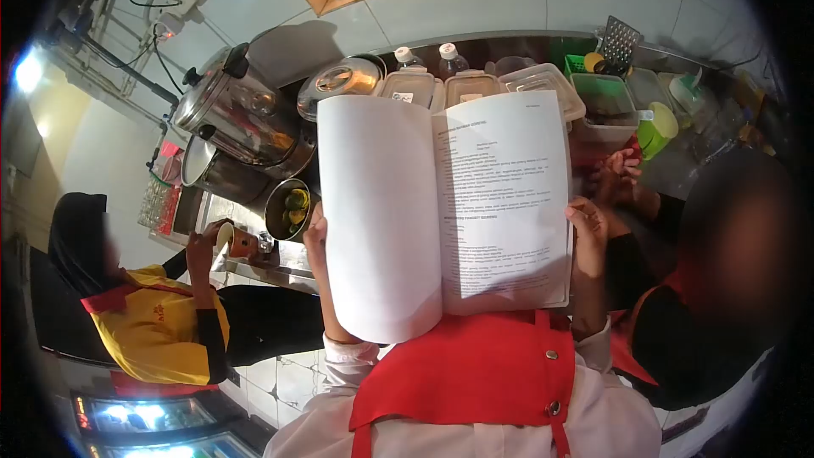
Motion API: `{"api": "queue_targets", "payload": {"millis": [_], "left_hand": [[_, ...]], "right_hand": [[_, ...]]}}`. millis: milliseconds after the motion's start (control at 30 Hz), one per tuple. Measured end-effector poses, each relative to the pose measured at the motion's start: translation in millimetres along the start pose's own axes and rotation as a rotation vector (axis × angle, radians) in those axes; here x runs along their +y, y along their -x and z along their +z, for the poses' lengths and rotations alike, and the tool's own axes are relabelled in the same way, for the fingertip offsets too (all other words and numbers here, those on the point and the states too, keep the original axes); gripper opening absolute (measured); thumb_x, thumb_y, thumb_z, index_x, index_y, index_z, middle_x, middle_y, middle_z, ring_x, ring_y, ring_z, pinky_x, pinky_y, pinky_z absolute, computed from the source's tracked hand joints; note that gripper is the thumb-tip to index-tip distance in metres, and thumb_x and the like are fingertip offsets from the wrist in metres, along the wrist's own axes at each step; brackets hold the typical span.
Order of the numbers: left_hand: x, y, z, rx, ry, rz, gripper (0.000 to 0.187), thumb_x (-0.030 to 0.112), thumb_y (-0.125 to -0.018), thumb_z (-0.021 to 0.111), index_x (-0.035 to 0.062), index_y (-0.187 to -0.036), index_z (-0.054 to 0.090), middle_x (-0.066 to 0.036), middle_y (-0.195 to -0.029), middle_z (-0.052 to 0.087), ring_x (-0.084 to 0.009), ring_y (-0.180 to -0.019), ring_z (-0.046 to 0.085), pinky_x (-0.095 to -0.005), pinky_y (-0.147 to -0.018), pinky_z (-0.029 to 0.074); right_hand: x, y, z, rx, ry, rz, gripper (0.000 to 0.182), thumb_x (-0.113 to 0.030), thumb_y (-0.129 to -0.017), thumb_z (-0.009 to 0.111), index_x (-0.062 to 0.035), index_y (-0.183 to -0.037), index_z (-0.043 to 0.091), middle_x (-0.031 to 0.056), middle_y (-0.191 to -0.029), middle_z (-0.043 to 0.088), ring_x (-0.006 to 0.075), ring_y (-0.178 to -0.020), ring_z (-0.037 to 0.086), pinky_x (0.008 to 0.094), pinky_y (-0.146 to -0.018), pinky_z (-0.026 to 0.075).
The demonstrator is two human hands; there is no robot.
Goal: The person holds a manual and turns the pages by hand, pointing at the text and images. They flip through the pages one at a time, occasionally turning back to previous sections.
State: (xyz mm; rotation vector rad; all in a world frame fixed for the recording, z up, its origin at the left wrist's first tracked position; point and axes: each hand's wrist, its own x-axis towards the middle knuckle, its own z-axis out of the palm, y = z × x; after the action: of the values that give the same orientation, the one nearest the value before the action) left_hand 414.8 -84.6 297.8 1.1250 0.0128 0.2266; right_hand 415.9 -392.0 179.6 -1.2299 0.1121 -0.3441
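Head view: left hand point(315, 239), raised, clamped on left edge of booklet point(442, 212), white paper, open, centred beyond red apron point(458, 369); left page point(381, 220) curved, blank; right page point(509, 195) printed; right hand point(588, 233), raised, clamped on right edge.

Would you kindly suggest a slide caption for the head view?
Left hand and right hand hold an open printed document before metal pots and lidded containers.

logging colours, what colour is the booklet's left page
The left page is white, clearest in the head view.
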Motion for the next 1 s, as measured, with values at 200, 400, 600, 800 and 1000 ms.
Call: {"api": "queue_targets", "payload": {"millis": [200, 400, 600, 800, 1000], "left_hand": [[-23.0, -3.4, -43.7, -0.076, 0.102, 0.025, 0.051, 0.061, -0.083, 0.054, 0.0114, -0.094, 0.046, -0.004, -0.094, 0.055, -0.0159, -0.091, 0.059, -0.0324, -0.078, 0.053], [-36.3, -8.5, -42.4, -0.095, 0.39, -0.047, 0.041, 0.051, -0.086, 0.054, 0.011, -0.092, 0.048, -0.004, -0.094, 0.056, -0.017, -0.091, 0.06, -0.0346, -0.077, 0.053], [-41.5, -2.7, -54.0, -0.044, -0.62, 0.082, 0.045, 0.031, -0.096, 0.039, -0.0022, -0.125, 0.046, -0.015, -0.109, 0.06, -0.0198, -0.093, 0.062, -0.0325, -0.076, 0.053], [-31.4, -14.7, -31.9, -0.009, 0.164, -0.228, 0.039, 0.027, -0.087, 0.043, 0.0018, -0.114, 0.054, -0.01, -0.1, 0.061, -0.0157, -0.089, 0.06, -0.0256, -0.077, 0.047], [-50.9, -21.6, -64.3, -0.259, 0.041, -0.223, 0.01, 0.018, -0.082, 0.048, 0.0086, -0.08, 0.047, 0.002, -0.08, 0.048, -0.0064, -0.075, 0.046, -0.0208, -0.069, 0.037]], "right_hand": [[17.2, -4.9, -8.2, -0.036, -0.158, 0.168, 0.009, -0.009, -0.08, 0.055, -0.0048, -0.072, 0.054, -0.0008, -0.08, 0.058, 0.0068, -0.071, 0.05, 0.0196, -0.067, 0.036], [16.5, -6.2, -4.1, -0.087, -0.16, 0.156, 0.009, -0.009, -0.08, 0.055, -0.005, -0.072, 0.053, -0.002, -0.074, 0.056, 0.0056, -0.069, 0.048, 0.0194, -0.065, 0.035], [16.8, -7.7, -5.8, 0.036, 0.084, 0.14, 0.006, -0.01, -0.08, 0.057, -0.0071, -0.075, 0.056, -0.006, -0.07, 0.047, 0.0047, -0.067, 0.042, 0.0194, -0.062, 0.032], [52.0, -20.7, -28.0, -0.007, -0.018, 0.147, 0.007, -0.011, -0.089, 0.056, -0.006, -0.089, 0.06, -0.0033, -0.077, 0.052, 0.0045, -0.067, 0.044, 0.0165, -0.058, 0.031], [56.8, -23.7, -30.0, 0.023, -0.052, 0.181, 0.009, -0.011, -0.092, 0.055, -0.0041, -0.095, 0.058, -0.0021, -0.082, 0.058, 0.0041, -0.07, 0.051, 0.0164, -0.061, 0.037]]}}
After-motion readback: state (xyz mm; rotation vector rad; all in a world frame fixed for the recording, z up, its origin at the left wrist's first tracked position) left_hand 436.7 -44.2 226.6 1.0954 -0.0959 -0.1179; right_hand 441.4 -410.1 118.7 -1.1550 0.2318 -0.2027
